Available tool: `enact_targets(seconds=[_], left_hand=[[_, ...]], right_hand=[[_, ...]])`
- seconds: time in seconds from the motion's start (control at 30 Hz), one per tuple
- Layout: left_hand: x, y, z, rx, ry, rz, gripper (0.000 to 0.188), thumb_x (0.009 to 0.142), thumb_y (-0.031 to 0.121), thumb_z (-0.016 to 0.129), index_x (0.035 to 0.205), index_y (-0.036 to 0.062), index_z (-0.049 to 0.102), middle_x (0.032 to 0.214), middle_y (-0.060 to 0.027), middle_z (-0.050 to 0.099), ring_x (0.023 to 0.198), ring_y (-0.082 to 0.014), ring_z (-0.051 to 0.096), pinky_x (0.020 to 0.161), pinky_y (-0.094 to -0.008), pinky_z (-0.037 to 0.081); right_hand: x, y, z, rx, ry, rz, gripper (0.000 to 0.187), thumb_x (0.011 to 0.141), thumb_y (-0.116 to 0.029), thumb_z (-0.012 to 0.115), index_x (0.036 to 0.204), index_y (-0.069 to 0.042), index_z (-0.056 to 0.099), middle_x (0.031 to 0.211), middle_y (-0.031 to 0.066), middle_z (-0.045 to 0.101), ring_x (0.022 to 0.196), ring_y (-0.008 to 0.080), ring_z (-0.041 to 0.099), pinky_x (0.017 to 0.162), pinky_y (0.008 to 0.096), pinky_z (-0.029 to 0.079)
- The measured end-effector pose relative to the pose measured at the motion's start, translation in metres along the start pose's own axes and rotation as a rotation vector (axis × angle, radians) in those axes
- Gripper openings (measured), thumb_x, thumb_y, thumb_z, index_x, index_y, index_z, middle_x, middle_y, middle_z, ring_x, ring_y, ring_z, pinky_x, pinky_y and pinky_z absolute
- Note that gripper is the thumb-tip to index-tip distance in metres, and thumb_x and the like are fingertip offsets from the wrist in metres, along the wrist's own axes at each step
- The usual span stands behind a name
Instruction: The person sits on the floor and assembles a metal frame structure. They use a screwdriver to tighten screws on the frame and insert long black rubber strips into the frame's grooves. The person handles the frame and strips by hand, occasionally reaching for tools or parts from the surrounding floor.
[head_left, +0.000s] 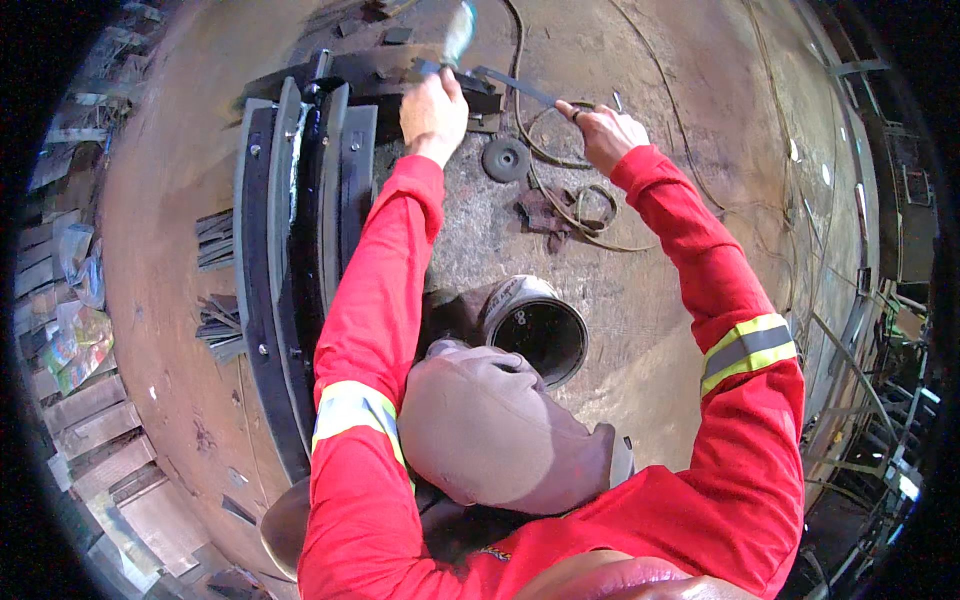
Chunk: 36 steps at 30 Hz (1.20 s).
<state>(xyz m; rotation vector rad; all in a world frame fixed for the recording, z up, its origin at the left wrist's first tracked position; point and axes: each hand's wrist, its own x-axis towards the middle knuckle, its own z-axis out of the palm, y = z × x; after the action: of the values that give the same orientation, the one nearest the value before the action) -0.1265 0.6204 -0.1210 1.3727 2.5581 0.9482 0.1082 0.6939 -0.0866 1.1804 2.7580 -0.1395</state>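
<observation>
My left hand point(435, 112) is closed, thumb up, beside the far end of a dark steel beam assembly point(330, 185). From its top rises a pale, teal-tinged elongated thing point(459, 35), blurred, whose kind I cannot make out. Farther right, my right hand point(607, 135) is closed round one end of a flat, narrow dark metal strip point(518, 84). The strip slants up leftward toward my left hand; I cannot tell whether they touch. A short silvery piece point(617, 102) shows beside my right fingers.
A black round disc point(505, 160), a looped hose point(533, 180) and a dark rag point(540, 218) lie beyond an open bucket point(490, 308). Thin metal strips point(215, 240) are stacked left of the beams. Wooden planks point(110, 465) line the left side, metal racks point(905, 400) the right.
</observation>
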Motion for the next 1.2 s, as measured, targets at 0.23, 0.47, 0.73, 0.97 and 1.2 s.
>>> enact_targets(seconds=[0.23,0.47,0.73,0.97,1.2], left_hand=[[-0.01,-0.009,0.012,0.128,-0.24,-0.083,0.045,0.092,0.036,0.042,0.081,0.0003,0.068,0.079,-0.0246,0.066,0.079,-0.0398,0.066,0.071,-0.0516,0.052],[-0.006,-0.018,0.014,0.148,-0.252,0.036,0.043,0.093,0.035,0.041,0.077,0.002,0.064,0.072,-0.0231,0.064,0.075,-0.0426,0.064,0.071,-0.0505,0.052],[0.004,-0.001,-0.002,0.153,-0.271,0.015,0.045,0.092,0.037,0.042,0.081,0.0017,0.067,0.076,-0.0253,0.064,0.076,-0.0412,0.065,0.072,-0.05,0.053],[0.003,-0.018,0.02,0.154,-0.3,0.084,0.044,0.092,0.037,0.042,0.082,0.0015,0.066,0.081,-0.0258,0.064,0.08,-0.0402,0.065,0.072,-0.051,0.052],[0.002,0.011,-0.011,-0.122,-0.138,0.069,0.044,0.095,0.035,0.04,0.083,0.0016,0.066,0.08,-0.0241,0.064,0.08,-0.043,0.062,0.072,-0.0518,0.048]], right_hand=[[0.001,-0.002,-0.007,0.017,0.021,-0.005,0.058,0.081,-0.006,0.044,0.133,-0.03,0.051,0.084,0.0197,0.065,0.071,0.0364,0.066,0.059,0.0456,0.052],[-0.002,-0.008,-0.011,0.015,-0.025,0.027,0.059,0.081,-0.005,0.044,0.134,-0.03,0.05,0.088,0.0196,0.065,0.073,0.0372,0.065,0.063,0.0463,0.052],[0.001,-0.008,-0.01,0.001,-0.073,0.016,0.063,0.079,-0.004,0.044,0.136,-0.031,0.047,0.088,0.0197,0.065,0.076,0.0374,0.065,0.064,0.0461,0.053],[0.0,-0.012,-0.015,0.006,-0.081,0.011,0.06,0.081,-0.006,0.045,0.137,-0.03,0.046,0.09,0.0205,0.065,0.074,0.0372,0.065,0.061,0.0459,0.052],[-0.004,-0.012,-0.01,0.039,-0.076,0.039,0.06,0.082,-0.005,0.044,0.137,-0.03,0.046,0.089,0.0193,0.065,0.074,0.0365,0.065,0.06,0.0463,0.051]])
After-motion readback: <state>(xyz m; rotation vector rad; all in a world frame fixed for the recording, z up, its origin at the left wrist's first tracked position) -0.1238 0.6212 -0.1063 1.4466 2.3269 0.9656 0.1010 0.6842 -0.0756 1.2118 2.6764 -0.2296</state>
